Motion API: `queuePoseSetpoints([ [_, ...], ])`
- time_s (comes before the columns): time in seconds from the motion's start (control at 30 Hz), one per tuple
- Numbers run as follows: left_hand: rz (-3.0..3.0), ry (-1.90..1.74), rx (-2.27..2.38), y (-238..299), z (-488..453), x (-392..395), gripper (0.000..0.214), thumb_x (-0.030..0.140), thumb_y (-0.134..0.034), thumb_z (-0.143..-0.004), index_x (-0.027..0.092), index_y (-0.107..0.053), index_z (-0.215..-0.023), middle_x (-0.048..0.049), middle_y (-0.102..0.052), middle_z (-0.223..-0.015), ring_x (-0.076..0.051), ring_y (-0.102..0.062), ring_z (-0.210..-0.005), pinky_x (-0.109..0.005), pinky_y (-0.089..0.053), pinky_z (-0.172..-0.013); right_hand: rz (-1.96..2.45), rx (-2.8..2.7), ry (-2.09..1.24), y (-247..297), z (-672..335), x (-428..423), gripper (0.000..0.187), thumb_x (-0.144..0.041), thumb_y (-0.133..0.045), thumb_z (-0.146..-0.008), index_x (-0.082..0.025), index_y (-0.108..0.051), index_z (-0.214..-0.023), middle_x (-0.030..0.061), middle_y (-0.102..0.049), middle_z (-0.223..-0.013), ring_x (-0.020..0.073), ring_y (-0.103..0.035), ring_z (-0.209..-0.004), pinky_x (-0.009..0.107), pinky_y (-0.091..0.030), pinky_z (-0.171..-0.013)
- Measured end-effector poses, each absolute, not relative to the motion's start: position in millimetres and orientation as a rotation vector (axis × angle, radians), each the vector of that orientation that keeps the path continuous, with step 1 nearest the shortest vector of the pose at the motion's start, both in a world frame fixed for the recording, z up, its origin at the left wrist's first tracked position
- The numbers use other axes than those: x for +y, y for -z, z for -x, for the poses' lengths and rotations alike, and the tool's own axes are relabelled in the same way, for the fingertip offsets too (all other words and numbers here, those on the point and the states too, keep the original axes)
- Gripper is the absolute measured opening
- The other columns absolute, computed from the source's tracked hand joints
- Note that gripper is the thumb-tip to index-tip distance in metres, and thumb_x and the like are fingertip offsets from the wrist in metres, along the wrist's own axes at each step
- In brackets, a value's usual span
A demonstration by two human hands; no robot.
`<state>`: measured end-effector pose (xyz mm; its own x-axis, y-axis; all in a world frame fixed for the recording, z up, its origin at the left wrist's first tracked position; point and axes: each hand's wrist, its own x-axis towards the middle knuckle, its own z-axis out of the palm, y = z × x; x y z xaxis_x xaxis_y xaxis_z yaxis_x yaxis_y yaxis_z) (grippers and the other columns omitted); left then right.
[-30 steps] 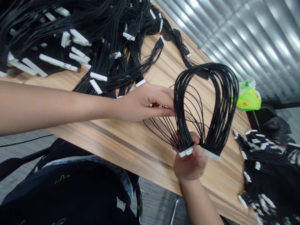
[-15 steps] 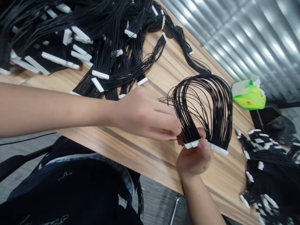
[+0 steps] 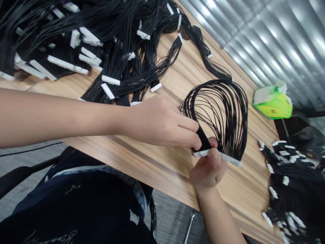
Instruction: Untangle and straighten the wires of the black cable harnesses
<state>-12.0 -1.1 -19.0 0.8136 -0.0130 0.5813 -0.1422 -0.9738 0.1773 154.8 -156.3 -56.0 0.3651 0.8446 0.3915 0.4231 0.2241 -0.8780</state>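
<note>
**A:** What's in the hands, from the head camera?

**B:** Two hands, both the person's own. The right hand [image 3: 208,169] comes in from the near side, closed on a white connector housing [image 3: 203,153], with the thumb on top and the fingers behind it. The left hand [image 3: 162,125] reaches across from the left, partly closed, its fingertips [image 3: 194,137] pinching a thin bunch of black wires [image 3: 203,139] just above that housing.

**A:** Count them for me.

**B:** One looped wire harness [image 3: 235,115], its black wires too many to count. Two white housings show at its base; the second housing [image 3: 230,159] lies end to end with the first.

**A:** Which way does it point?

**B:** The housings' long axis runs left to right, sloping slightly nearer at the right end. The wires rise from them and arch toward the far side.

**A:** Where is it?

**B:** Held over the wooden table [image 3: 157,166], right of centre, close to the near edge.

**A:** What's around it?

**B:** Two heaps of similar harnesses: the far-left heap [image 3: 137,61] and the right heap [image 3: 291,189]. A green-and-yellow plastic bag [image 3: 273,105] sits at the far right, in front of a corrugated metal wall [image 3: 274,40]. Dark clothing [image 3: 76,210] fills the near left.
</note>
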Motion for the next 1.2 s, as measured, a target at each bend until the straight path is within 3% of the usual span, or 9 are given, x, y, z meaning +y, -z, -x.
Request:
queuePoseSetpoints([
  [0.13, -2.753, -0.628, -0.093, 13, 8, -3, 0.021, 0.033, -0.049, -0.102, 0.026, -0.068, -0.103, 0.0046, -0.071, -0.102, -0.007, -0.061, -0.074, -0.028, -0.032, -0.054, 1.405, -1.349, -0.390, 51, -154, -152, 0.025, -0.040, -0.046, -0.099, -0.022, -0.057, -0.085, -0.0001, -0.055, -0.075, 0.0163, -0.051, -0.065, 0.032, -0.038, -0.061],
  [0.4, -2.768, -0.547, -0.132, 17, 4, -1, 0.019, 0.032, -0.051, -0.101, 0.021, -0.065, -0.094, 0.0002, -0.070, -0.098, -0.011, -0.061, -0.080, -0.027, -0.038, -0.062, 1.448, -1.395, -0.472, 46, -152, -148, 0.033, -0.045, -0.042, -0.101, -0.023, -0.054, -0.080, -0.0025, -0.051, -0.066, 0.0155, -0.048, -0.059, 0.030, -0.035, -0.057],
  [0.6, -2.894, -0.713, -0.062, 7, 7, -3, 0.037, 0.039, -0.044, -0.102, 0.021, -0.063, -0.076, 0.0024, -0.065, -0.074, -0.012, -0.059, -0.070, -0.030, -0.036, -0.062, 1.456, -1.185, -0.519, 47, -151, -153, 0.030, -0.045, -0.049, -0.097, -0.022, -0.062, -0.083, -0.0018, -0.053, -0.068, 0.0174, -0.052, -0.064, 0.034, -0.041, -0.066],
  [0.73, -2.720, -0.720, -0.130, -6, 14, -2, 0.055, 0.056, -0.042, -0.098, 0.022, -0.053, -0.056, 0.0025, -0.045, -0.048, -0.010, -0.048, -0.049, -0.031, -0.031, -0.053, 1.496, -0.825, -0.440, 44, -151, -148, 0.028, -0.047, -0.053, -0.086, -0.023, -0.055, -0.072, -0.0032, -0.047, -0.062, 0.0159, -0.044, -0.058, 0.032, -0.037, -0.061],
  [0.8, -2.665, -0.782, -0.082, -8, 17, -2, 0.054, 0.050, -0.035, -0.100, 0.022, -0.055, -0.058, 0.0025, -0.043, -0.046, -0.009, -0.046, -0.046, -0.030, -0.030, -0.050, 1.480, -0.738, -0.409, 42, -153, -143, 0.025, -0.045, -0.053, -0.082, -0.023, -0.051, -0.069, -0.0054, -0.041, -0.056, 0.0143, -0.037, -0.053, 0.030, -0.031, -0.055],
  [0.87, -2.674, -0.911, 0.065, -4, 16, -2, 0.043, 0.035, -0.036, -0.100, 0.023, -0.060, -0.067, 0.0034, -0.054, -0.054, -0.008, -0.049, -0.048, -0.028, -0.030, -0.049, 1.467, -0.719, -0.377, 41, -157, -141, 0.024, -0.044, -0.054, -0.080, -0.023, -0.052, -0.070, -0.0052, -0.042, -0.057, 0.0143, -0.037, -0.053, 0.030, -0.029, -0.054],
  [0.97, -2.703, -1.051, 0.312, 6, 13, -1, 0.019, 0.026, -0.051, -0.096, 0.022, -0.068, -0.090, 0.0041, -0.073, -0.085, -0.006, -0.062, -0.064, -0.025, -0.033, -0.049, 1.489, -0.820, -0.275, 43, -162, -141, 0.029, -0.048, -0.055, -0.081, -0.022, -0.055, -0.068, -0.0024, -0.047, -0.062, 0.0154, -0.041, -0.057, 0.031, -0.034, -0.057],
  [1.03, -2.688, -1.006, 0.391, 11, 10, 2, 0.017, 0.029, -0.056, -0.095, 0.023, -0.070, -0.103, 0.0040, -0.075, -0.101, -0.007, -0.068, -0.076, -0.023, -0.035, -0.051, 1.541, -0.966, -0.217, 44, -163, -142, 0.037, -0.051, -0.052, -0.084, -0.022, -0.054, -0.062, -0.0009, -0.048, -0.060, 0.0164, -0.043, -0.058, 0.033, -0.037, -0.059],
  [1.2, -2.648, -0.847, 0.376, 9, 10, 6, 0.021, 0.029, -0.053, -0.098, 0.023, -0.073, -0.094, 0.0043, -0.076, -0.093, -0.009, -0.070, -0.082, -0.022, -0.037, -0.058, 1.556, -1.101, -0.161, 42, -163, -145, 0.045, -0.056, -0.049, -0.086, -0.023, -0.051, -0.057, -0.0001, -0.045, -0.057, 0.0167, -0.042, -0.055, 0.033, -0.035, -0.055],
])
